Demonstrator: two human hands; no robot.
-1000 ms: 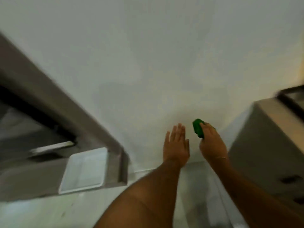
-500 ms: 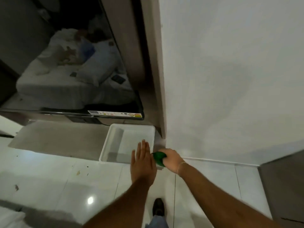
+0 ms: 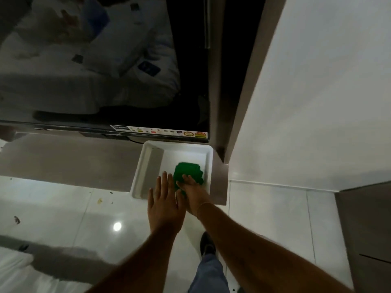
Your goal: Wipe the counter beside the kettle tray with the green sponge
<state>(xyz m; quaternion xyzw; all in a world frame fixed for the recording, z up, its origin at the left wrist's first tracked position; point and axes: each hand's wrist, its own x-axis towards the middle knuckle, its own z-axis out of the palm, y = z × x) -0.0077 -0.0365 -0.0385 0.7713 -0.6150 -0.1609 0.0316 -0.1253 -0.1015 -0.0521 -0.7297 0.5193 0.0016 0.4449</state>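
Your right hand (image 3: 193,194) is pressing its fingers down on the green sponge (image 3: 187,173), which is lying inside the white tray (image 3: 146,166) at the right end of the bench (image 3: 69,161). Your left hand (image 3: 165,206) is hovering flat and open, fingers stretched, above the tray's near edge, holding nothing.

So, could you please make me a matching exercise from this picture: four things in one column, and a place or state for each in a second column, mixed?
Things:
1. green sponge
2. left hand
3. white tray
4. right hand

Places or states:
a. on the grey counter, under the dark screen
b. flat and open, holding nothing
c. inside the tray
d. pressing on the sponge

Pairs: 1-c, 2-b, 3-a, 4-d
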